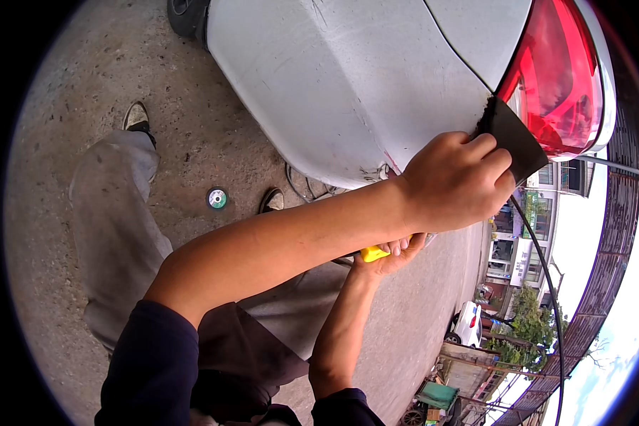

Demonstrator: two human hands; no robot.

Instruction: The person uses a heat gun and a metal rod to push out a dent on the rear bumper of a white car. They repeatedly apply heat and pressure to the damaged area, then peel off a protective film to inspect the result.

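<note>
My left hand (461,181) reaches across to the rear corner of a white car (319,85). Its fingers are closed on a dark flat sheet (517,138) with a ragged black edge, right beside the red tail light (557,78). What the sheet is made of I cannot tell. Below and partly behind that forearm, my right hand (397,259) is closed around a yellow object (374,253), of which only a small part shows. Scratches and a pinkish scuff mark the car's painted panel near my left wrist.
On the rough concrete lies a round disc with a green label (217,198), between my two shoes. A dark cable (309,188) lies beneath the car's lower edge. Another black cable (547,277) hangs at the right. Farther off stand a parked white car (467,324) and buildings.
</note>
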